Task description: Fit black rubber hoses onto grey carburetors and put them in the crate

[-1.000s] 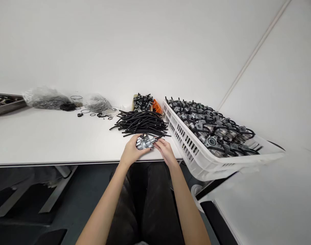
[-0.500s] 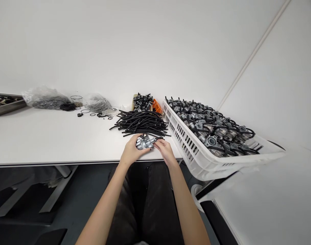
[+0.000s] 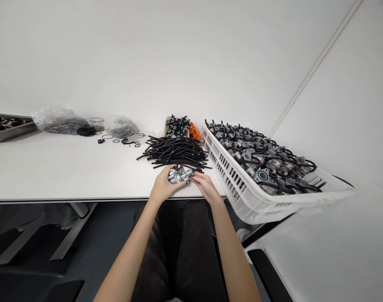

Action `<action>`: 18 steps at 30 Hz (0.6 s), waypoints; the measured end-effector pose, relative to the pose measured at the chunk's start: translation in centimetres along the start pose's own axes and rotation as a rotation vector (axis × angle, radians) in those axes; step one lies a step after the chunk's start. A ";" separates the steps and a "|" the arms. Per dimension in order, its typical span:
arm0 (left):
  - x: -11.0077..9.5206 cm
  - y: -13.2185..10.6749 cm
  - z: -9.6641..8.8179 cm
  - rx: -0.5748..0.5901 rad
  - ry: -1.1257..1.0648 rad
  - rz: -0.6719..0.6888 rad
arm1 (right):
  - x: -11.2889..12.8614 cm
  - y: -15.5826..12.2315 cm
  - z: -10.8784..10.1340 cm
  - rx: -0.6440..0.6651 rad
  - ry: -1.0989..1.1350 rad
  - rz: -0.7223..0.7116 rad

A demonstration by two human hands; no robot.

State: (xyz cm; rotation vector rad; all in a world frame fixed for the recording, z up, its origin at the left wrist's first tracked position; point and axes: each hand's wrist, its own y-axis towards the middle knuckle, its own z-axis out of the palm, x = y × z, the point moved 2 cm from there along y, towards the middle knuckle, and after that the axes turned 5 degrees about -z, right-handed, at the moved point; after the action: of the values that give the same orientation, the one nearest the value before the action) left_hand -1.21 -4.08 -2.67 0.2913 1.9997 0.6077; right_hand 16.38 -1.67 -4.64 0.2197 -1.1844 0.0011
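A silver metal carburetor [image 3: 178, 175] is held just above the front edge of the white table. My left hand [image 3: 161, 184] wraps round its left side, thumb along the near face. My right hand [image 3: 206, 185] has its fingers pressed together at the carburetor's right end. A dark piece [image 3: 197, 170] shows just above those fingertips; whether it is a hose in my grip or part of the pile, I cannot tell. Directly behind my hands lies a heap of short black rubber hoses [image 3: 175, 151].
On the right, a white slatted crate [image 3: 229, 176] holds rows of carburetors with black hoses. Behind the heap stand a bin of small black-and-metal parts [image 3: 177, 126] and an orange container [image 3: 195, 132]. Plastic bags [image 3: 57, 121], black rings [image 3: 107, 136] and a metal tray [image 3: 11, 133] lie leftward.
The view has shifted slightly, so the scene sits a little further right. My right fingers have changed their position slightly at the carburetor's end; my left hand keeps its hold.
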 end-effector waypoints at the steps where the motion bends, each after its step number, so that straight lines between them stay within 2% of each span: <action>1: 0.0 0.0 0.0 -0.003 -0.002 -0.005 | 0.1 -0.1 0.0 0.009 0.010 0.009; 10: 0.3 0.3 0.0 -0.019 -0.032 -0.071 | 0.5 -0.4 -0.1 -0.020 0.071 0.018; 18: 0.2 0.3 0.0 0.009 -0.041 -0.067 | 0.4 -0.1 0.1 -0.028 0.032 0.005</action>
State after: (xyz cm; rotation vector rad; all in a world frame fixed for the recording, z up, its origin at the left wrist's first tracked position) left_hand -1.37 -3.75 -2.71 0.2393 1.9655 0.5460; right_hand 16.46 -1.85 -4.31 0.1917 -1.1522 -0.0076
